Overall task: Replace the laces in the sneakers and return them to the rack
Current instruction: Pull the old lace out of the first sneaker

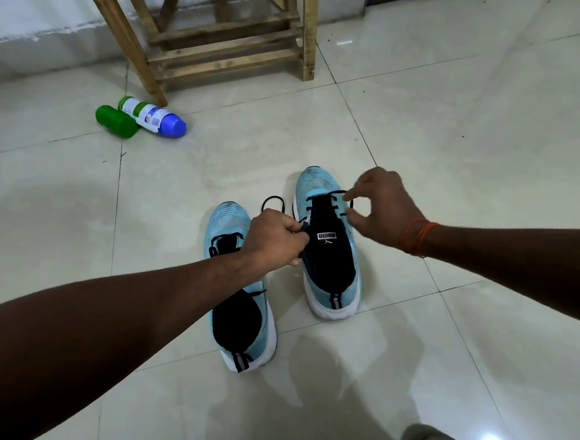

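Lacing right-of-frame sneaker [328,251]: left hand [276,239] fisted on black lace [273,200], right hand [380,206] pinching lace at eyelet. Next: feed tip through, pull snug.

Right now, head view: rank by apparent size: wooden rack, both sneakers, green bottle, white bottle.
1. wooden rack, though cropped at top.
2. nearer sneaker and farther sneaker: a pair; nearer looks bigger, probably just nearness, so unranked.
3. white bottle.
4. green bottle, slightly smaller.
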